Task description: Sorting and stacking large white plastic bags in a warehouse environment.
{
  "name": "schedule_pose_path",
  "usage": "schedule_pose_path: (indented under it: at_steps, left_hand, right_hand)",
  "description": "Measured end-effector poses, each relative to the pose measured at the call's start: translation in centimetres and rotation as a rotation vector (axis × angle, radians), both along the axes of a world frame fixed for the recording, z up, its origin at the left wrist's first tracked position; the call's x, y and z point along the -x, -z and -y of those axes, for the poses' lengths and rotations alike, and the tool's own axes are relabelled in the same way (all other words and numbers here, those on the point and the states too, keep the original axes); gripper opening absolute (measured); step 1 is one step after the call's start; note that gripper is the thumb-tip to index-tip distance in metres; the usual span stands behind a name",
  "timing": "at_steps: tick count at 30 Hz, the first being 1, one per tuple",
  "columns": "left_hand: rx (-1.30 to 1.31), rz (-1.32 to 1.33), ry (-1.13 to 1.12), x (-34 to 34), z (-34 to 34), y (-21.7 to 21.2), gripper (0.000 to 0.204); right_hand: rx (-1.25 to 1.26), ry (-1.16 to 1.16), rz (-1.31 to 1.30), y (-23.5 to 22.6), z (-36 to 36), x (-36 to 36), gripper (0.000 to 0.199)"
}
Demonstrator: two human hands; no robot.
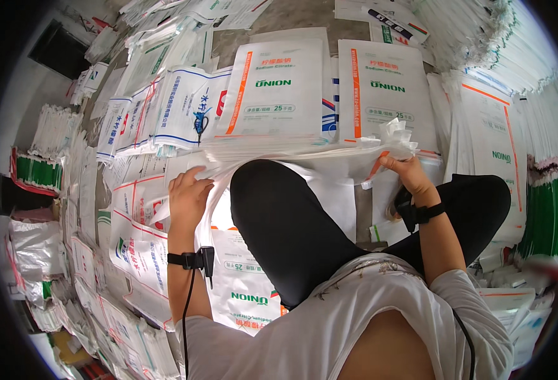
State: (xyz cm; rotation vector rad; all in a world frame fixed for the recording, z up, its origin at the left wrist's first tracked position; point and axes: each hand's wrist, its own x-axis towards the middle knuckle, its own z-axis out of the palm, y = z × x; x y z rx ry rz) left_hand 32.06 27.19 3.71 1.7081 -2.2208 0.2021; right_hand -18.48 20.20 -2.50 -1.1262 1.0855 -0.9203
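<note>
A white sack [342, 154], seen nearly edge-on, stretches in front of my raised knee between both hands. My right hand [409, 174] pinches its right end, beside an orange stripe and some crumpled clear film [396, 135]. At the other end, the fingers of my left hand [191, 193] are curled against the sack's left edge, closed on it as far as I can see. Layered edges of more white sacks [253, 147] lie just beyond my knee. Below my left hand, a printed white sack [247, 288] with green lettering lies beside my leg.
Two printed sacks, one at the middle [275, 95] and one at the right [386, 95], lie flat ahead. Dark-handled scissors [200, 122] rest on blue-edged sacks to the left. Tall sack stacks [548, 209] line the right side, and green-and-white bundles [38, 171] stand far left.
</note>
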Motion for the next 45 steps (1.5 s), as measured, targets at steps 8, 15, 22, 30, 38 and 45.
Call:
schedule_pose_path:
  at_steps: [8, 15, 22, 30, 38, 45]
  left_hand:
    - [0.024, -0.052, 0.056, 5.2, -2.6, -1.0, 0.026]
    - [-0.138, -0.044, -0.295, 5.4, -6.4, 0.9, 0.047]
    - [0.05, 0.054, -0.276, 0.3, -3.1, -1.4, 0.021]
    - [-0.266, 0.078, -0.28, 1.2, -3.1, -5.7, 0.046]
    - [-0.383, -0.268, -0.424, 3.6, -5.1, -8.9, 0.033]
    - [-0.554, 0.11, -0.496, 3.1, -7.1, -4.6, 0.037]
  right_hand:
    - [0.083, 0.01, -0.107, -1.4, -0.2, 0.5, 0.042]
    - [0.068, 0.08, 0.01, -0.3, 0.7, -0.2, 0.041]
    - [0.113, 0.1, 0.006, -1.2, 1.8, -0.1, 0.04]
    - [0.11, -0.083, 0.135, -1.0, 1.7, 1.5, 0.047]
    - [0.135, 0.143, 0.142, -2.8, 0.7, 0.9, 0.03]
    - [0.003, 0.114, 0.062, 1.2, 1.0, 0.5, 0.027]
